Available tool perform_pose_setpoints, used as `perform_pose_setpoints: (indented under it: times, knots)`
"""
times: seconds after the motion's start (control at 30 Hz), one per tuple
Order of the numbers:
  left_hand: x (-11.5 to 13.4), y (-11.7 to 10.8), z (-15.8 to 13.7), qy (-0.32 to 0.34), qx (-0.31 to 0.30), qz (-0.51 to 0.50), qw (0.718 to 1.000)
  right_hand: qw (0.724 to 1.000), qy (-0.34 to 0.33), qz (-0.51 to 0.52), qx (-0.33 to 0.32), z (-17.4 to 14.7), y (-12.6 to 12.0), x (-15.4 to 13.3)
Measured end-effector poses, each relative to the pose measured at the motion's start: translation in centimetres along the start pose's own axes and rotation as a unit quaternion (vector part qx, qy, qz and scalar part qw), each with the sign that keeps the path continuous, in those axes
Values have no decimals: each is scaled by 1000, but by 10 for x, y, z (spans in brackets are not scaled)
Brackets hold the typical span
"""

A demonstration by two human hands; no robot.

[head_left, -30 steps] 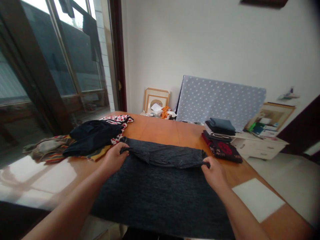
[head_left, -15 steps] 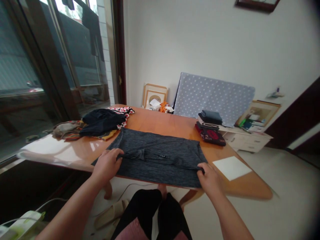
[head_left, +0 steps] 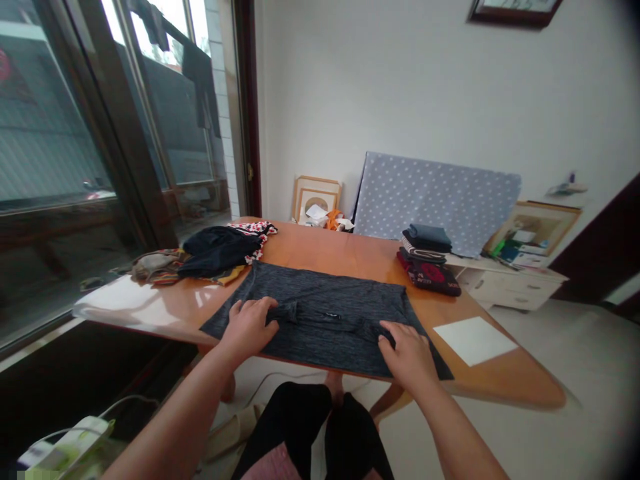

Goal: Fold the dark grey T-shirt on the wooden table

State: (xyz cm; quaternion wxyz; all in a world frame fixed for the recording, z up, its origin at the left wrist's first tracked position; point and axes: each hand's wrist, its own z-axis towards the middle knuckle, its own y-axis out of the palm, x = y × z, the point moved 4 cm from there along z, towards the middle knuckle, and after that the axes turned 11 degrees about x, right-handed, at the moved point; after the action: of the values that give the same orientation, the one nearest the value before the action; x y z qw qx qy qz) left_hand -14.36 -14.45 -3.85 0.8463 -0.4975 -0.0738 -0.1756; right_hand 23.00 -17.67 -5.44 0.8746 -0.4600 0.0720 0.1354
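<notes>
While the dark grey garment (head_left: 325,313) lay spread flat on the worktop (head_left: 500,387) with one fold made, both the left hand (head_left: 249,325) and right hand (head_left: 407,352) pressed open-palmed on its near edge; unfolded clothes (head_left: 205,252) remained, a folded stack (head_left: 429,257) was done.

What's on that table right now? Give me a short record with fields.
Left hand: left hand flat on the dark grey garment, fingers spread
Right hand: right hand pressing the garment's near edge
Garment: spread on the wooden table, near edge folded over
Left of it: loose pile of clothes
Right of it: stack of folded clothes
Also: white sheet near the table's right end
</notes>
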Motion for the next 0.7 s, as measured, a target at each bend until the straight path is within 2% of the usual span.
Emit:
perform_pose_setpoints:
  times: [0.13, 0.23, 0.33, 0.47, 0.6, 0.7]
  knots:
    - [12, 3, 6, -22, 9, -17, 1000, 999, 16, -17, -27, 7, 9, -16]
    - [13, 3, 6, -17, -14, -32, 999, 999, 24, -3, -46, 8, 11, -19]
    - [14, -2, 0, 34, -33, -54, 997, 997, 9, 33, -70, 2, 8, -18]
    - [13, -11, -14, 94, -18, -78, 992, 993, -15, 79, -91, -12, 1, -13]
    - [15, -12, -18, 68, 13, -83, 994, 992, 3, 107, -73, -16, -3, -11]
    - [24, -4, -12, 46, 11, -80, 996, 993, 22, 104, -50, -12, -1, -16]
